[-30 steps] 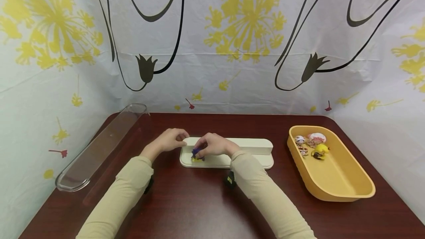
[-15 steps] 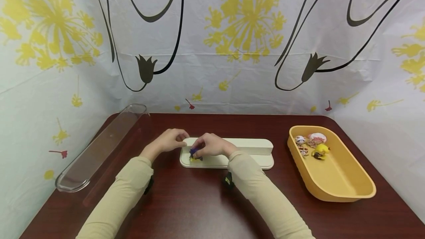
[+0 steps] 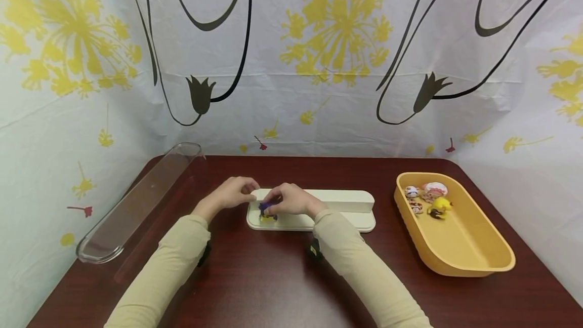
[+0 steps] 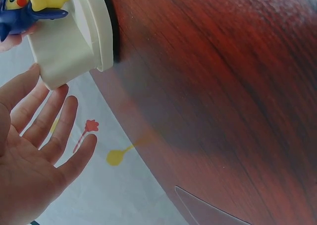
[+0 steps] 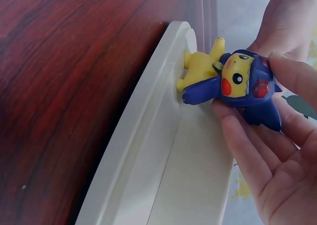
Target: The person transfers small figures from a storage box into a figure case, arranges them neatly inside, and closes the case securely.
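While the left hand (image 4: pixel 27 168) spreads against the stand (image 4: pixel 64 54), the right hand (image 3: pixel 293 199) pinches the figure (image 5: pixel 242 84), nudged left: likely fine-positioning.

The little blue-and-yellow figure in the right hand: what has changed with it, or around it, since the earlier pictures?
The figure has shifted slightly to the person's left along the white stand, and the right hand holding it went along. Nothing was newly grasped or let go. The left hand at the stand's end, the yellow tray and the clear cover stayed put.
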Tool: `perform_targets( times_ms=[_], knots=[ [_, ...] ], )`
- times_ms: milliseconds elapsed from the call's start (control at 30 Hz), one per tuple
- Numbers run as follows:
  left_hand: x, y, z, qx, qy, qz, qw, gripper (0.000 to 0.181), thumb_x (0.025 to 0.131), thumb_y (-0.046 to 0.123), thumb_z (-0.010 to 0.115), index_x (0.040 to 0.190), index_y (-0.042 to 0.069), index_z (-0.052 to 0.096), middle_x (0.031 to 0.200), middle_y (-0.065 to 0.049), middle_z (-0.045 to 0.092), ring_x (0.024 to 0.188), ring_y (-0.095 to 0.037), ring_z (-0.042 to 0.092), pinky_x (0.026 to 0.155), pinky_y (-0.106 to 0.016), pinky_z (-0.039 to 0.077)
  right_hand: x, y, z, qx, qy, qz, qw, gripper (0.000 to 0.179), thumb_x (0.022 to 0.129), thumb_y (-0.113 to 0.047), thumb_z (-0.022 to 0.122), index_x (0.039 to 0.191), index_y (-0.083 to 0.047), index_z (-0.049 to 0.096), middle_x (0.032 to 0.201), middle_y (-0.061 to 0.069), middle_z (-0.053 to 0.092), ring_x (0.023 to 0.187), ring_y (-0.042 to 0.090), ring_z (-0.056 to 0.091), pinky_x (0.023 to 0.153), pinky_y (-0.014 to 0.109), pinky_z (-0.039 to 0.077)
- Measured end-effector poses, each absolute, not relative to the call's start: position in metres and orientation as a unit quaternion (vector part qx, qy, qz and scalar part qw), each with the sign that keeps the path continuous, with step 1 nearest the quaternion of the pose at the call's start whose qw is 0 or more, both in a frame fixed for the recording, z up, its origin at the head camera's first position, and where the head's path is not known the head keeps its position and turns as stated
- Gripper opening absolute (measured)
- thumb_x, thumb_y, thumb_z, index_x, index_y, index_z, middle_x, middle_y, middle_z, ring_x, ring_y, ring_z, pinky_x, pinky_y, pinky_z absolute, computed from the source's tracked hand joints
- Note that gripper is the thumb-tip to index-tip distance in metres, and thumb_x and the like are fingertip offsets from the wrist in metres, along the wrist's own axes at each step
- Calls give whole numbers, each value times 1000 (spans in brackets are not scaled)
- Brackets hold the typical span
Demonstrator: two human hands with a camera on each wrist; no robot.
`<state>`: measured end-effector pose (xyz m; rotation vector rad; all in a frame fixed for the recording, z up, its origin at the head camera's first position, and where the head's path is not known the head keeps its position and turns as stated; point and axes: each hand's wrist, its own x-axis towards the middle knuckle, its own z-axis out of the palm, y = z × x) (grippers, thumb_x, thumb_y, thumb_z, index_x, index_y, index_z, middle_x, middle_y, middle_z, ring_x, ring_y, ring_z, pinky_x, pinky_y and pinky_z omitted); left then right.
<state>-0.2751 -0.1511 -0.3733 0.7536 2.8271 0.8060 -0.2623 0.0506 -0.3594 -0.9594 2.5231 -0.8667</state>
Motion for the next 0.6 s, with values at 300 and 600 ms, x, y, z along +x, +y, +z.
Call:
perform_targets(
  times_ms=[300, 600],
  knots=[
    [-275, -151, -373, 247, 930, 268, 54, 22, 80, 13, 65, 100, 6, 62, 87, -2, 61, 83, -17, 57, 74, -32, 46, -257, 54, -364, -318, 887, -316, 114, 23, 75, -29, 70, 93, -15, 68, 79, -12, 62, 74, 2, 56, 67, 21, 44],
    [-275, -151, -373, 243, 931, 267, 54, 21, 80, 13, 65, 100, 6, 62, 87, -2, 61, 83, -17, 57, 74, -32, 46, -253, 54, -367, -315, 887, -324, 92, 24, 75, -29, 70, 92, -12, 68, 78, -9, 61, 70, 4, 55, 62, 20, 45]
  ],
)
